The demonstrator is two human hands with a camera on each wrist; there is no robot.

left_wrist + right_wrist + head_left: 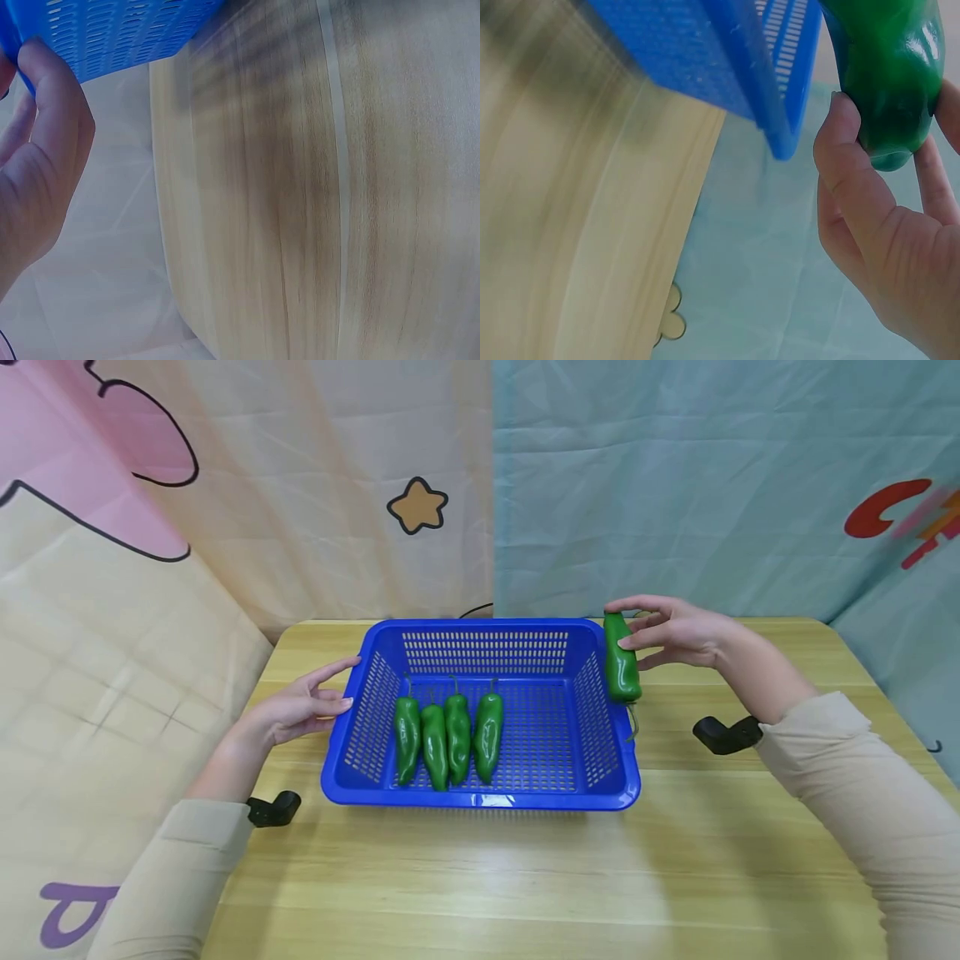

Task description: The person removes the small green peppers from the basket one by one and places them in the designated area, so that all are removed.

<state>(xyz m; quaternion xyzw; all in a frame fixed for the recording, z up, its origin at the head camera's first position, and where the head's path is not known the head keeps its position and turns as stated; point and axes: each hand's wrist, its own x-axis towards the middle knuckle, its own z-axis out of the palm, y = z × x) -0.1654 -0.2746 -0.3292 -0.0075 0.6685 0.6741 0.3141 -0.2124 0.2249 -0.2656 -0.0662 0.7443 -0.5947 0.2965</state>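
Note:
Over the right rim of a blue plastic basket (480, 800), my right hand (678, 633) holds a green pepper (622, 660) between thumb and fingers, its stem hanging down. In the right wrist view, the thumb presses one side of that pepper (892, 82), beside the basket's edge (739, 67). My left hand (303, 703) pinches the basket's left rim; the left wrist view has this hand (41, 142) at the rim, fingertips partly out of frame. Several green peppers (488, 737) lie side by side in the left and middle part of the basket, stems pointing away from me.
The basket is at the back half of a wooden table (480, 877). A printed curtain (645, 485) hangs behind the table and along both sides. A black wrist mount (274, 809) sits by the left sleeve, another black mount (726, 736) by the right.

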